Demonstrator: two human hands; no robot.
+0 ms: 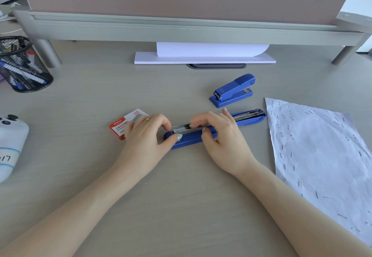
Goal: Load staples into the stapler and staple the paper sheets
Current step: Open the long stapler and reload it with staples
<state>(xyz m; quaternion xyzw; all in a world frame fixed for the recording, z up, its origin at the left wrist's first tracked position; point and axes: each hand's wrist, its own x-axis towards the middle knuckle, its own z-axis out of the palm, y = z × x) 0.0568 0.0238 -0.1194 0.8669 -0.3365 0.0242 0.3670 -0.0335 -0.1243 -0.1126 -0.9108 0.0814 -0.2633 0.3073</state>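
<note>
Grey wood-grain desk (181,186) under a monitor riser (181,29); opened blue stapler (193,136) lies flat between both hands, its metal staple channel (181,127) exposed just beyond the fingertips. Risk, as judged: the staple strip could seat crooked or snap if pressed unevenly, and the stapler could skid since only fingertips steady it. Left hand (145,136): fingers curled narrow, thumb on the stapler's near end, forefinger at the channel's end. Right hand (219,134): fingers curled close, tips pinching at the channel, thumb against the blue body; whether a strip is between them, cannot tell. Staple box (125,125) sits just behind the left fingers. Stapled paper sheet (322,156) lies well right of the right hand; second closed stapler (232,90) beyond it.
</note>
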